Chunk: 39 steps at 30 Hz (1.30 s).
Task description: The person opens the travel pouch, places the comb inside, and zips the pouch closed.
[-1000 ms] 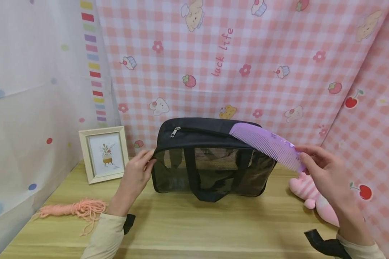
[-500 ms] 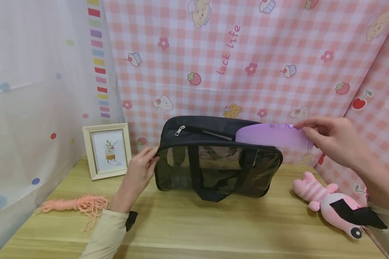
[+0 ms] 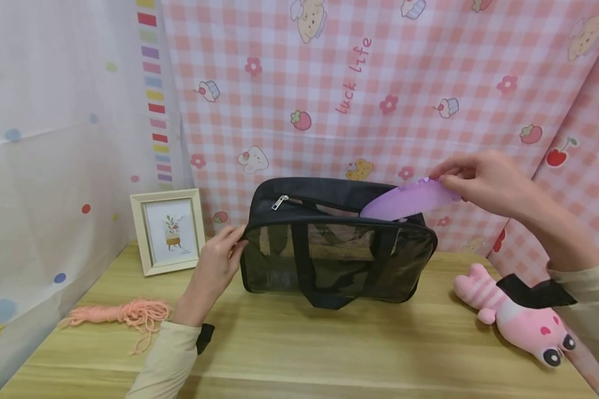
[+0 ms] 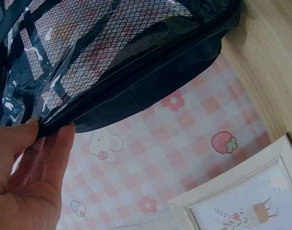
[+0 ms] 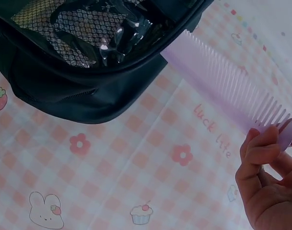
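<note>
A black bag (image 3: 274, 266) with a clear front panel, mesh and a hanging strap stands on the table, its top zipper partly undone. My left hand (image 3: 217, 263) pinches the bag's upper left edge between thumb and fingers, which the left wrist view shows close up. In my right hand (image 3: 484, 183) is a purple comb (image 3: 404, 200), pinched at its right end. The comb tilts down to the left, teeth downward, and its left tip reaches the zipper opening. Whether the tip is inside is hard to tell. The right wrist view shows the comb (image 5: 218, 84) beside the bag's rim.
A cream picture frame (image 3: 196, 233) stands left of the bag. Nearer on the left lies a skein of peach yarn (image 3: 115, 314). On the right, under my right forearm, lies a pink plush toy (image 3: 519, 321). A pink checked cloth (image 3: 329, 149) hangs behind the bag.
My right hand has risen and moved with the comb, swinging its tip from in front of the bag to the top opening. The zipper gap looks wider. My left hand keeps its hold.
</note>
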Tool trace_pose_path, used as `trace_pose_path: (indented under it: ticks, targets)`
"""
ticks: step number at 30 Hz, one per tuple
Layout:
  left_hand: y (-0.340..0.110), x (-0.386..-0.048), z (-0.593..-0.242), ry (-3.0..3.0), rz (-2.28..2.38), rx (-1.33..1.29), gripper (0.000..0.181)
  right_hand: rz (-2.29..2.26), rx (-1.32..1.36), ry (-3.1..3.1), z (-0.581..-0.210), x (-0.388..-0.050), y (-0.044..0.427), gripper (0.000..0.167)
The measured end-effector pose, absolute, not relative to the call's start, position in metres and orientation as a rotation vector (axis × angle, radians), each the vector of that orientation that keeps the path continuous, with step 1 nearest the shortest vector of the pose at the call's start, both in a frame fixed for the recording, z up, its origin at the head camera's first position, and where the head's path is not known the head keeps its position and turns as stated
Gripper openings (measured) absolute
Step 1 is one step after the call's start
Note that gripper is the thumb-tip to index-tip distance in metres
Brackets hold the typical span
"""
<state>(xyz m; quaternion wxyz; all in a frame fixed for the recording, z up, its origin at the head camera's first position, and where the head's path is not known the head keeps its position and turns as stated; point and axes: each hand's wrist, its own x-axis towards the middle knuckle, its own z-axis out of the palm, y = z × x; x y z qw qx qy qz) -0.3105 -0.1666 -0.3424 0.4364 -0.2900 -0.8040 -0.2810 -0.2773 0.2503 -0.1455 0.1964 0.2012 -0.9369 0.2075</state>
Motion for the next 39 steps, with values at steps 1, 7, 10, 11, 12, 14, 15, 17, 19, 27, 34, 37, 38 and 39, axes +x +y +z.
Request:
trace_pose_path:
  ticks: [1, 7, 10, 11, 12, 14, 15, 17, 19, 27, 34, 37, 38, 39]
  targets:
    - [-0.167, -0.310, -0.342, -1.999, -0.700, -0.723, 0.033, 0.591, 0.570, -2.627, -0.145, -0.279, 0.249, 0.018]
    - [-0.168, -0.311, -0.343, -2.003, -0.696, -0.732, 0.036, 0.609, 0.587, -2.658, -0.146, -0.288, 0.244, 0.017]
    - [-0.168, -0.312, -0.343, -2.003, -0.699, -0.736, 0.037, 0.609, 0.597, -2.675, -0.147, -0.291, 0.243, 0.018]
    - [-0.168, -0.312, -0.343, -2.003, -0.704, -0.739, 0.037, 0.611, 0.599, -2.681, -0.147, -0.292, 0.243, 0.018]
    - [-0.168, -0.313, -0.343, -2.001, -0.708, -0.740, 0.037, 0.611, 0.605, -2.686, -0.147, -0.292, 0.243, 0.018]
    - [-0.168, -0.313, -0.343, -1.997, -0.716, -0.741, 0.037, 0.611, 0.611, -2.693, -0.147, -0.294, 0.241, 0.019]
    - [-0.168, -0.314, -0.343, -1.994, -0.721, -0.741, 0.036, 0.614, 0.616, -2.693, -0.147, -0.294, 0.241, 0.019]
    - [-0.168, -0.314, -0.343, -1.989, -0.724, -0.737, 0.036, 0.602, 0.621, -2.692, -0.147, -0.295, 0.239, 0.019]
    - [-0.169, -0.314, -0.343, -1.985, -0.724, -0.736, 0.036, 0.600, 0.630, -2.692, -0.148, -0.297, 0.237, 0.019]
    - [-0.169, -0.311, -0.344, -1.985, -0.721, -0.740, 0.033, 0.571, 0.659, -2.708, -0.150, -0.301, 0.229, 0.019]
    - [-0.170, -0.311, -0.343, -1.988, -0.731, -0.735, 0.034, 0.622, 0.697, -2.757, -0.150, -0.309, 0.225, 0.019]
    - [-0.169, -0.311, -0.343, -1.992, -0.735, -0.742, 0.034, 0.639, 0.688, -2.799, -0.151, -0.311, 0.225, 0.018]
    - [-0.169, -0.311, -0.342, -1.994, -0.736, -0.743, 0.034, 0.640, 0.689, -2.812, -0.151, -0.312, 0.225, 0.018]
    - [-0.169, -0.311, -0.342, -1.998, -0.737, -0.744, 0.034, 0.641, 0.694, -2.819, -0.152, -0.313, 0.225, 0.017]
